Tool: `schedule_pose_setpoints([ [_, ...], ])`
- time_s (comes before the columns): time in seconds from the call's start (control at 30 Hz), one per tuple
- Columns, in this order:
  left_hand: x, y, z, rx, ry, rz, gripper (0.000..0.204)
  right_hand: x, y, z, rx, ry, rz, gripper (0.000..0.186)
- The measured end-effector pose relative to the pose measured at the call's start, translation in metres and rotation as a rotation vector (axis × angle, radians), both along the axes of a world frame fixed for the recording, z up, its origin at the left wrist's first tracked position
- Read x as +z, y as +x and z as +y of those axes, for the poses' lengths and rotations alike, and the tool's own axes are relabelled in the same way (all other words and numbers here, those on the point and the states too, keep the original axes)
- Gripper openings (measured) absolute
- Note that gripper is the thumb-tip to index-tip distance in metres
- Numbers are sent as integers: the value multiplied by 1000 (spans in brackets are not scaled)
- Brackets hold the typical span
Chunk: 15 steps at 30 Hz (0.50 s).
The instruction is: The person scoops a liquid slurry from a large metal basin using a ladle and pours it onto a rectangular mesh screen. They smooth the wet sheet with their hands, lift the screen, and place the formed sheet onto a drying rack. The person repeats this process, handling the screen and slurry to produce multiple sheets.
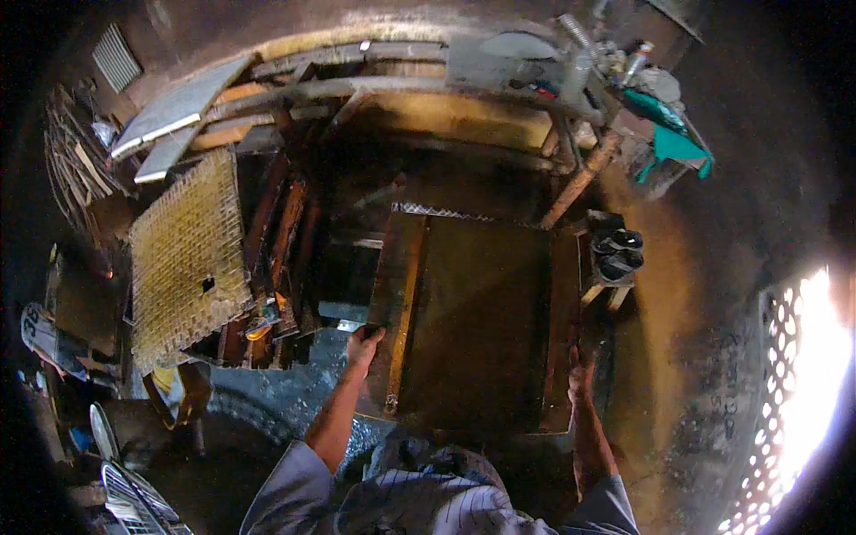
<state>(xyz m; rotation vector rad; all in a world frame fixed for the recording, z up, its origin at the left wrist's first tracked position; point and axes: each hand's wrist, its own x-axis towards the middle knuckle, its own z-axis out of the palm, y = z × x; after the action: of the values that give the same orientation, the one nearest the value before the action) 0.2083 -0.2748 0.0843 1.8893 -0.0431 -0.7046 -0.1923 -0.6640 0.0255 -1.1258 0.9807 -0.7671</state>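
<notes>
A wide, dark wooden panel [481,321] with side rails and a pale patterned strip along its far end lies in front of me. My left hand [362,348] grips its left side low down, thumb on the rail. Opposite, my right hand [580,370] has its fingers closed on the right side, partly in shadow. Just left of the panel, dark reddish wooden boards [290,218] are piled, with orange-handled items [260,325] among them and a yellowish woven sheet [183,267] leaning over them.
A timber rack [357,85] with boards spans the back. Teal cloth [669,147] hangs at right. Black shoes [617,254] sit on a stool. Sticks [76,165], another person [45,334] and a fan [125,490] are at left. A bright perforated wall [776,383] is at right.
</notes>
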Motion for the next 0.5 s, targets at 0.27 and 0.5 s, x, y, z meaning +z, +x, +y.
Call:
schedule_pose_setpoints([
  [0.27, -106, 52, -14, 18, 214, -132, 42, -27, 86, -10, 168, -116, 865, 38],
  [0.5, -169, 101, -46, 65, 67, -176, 40, -56, 143, -45, 154, -73, 657, 42],
])
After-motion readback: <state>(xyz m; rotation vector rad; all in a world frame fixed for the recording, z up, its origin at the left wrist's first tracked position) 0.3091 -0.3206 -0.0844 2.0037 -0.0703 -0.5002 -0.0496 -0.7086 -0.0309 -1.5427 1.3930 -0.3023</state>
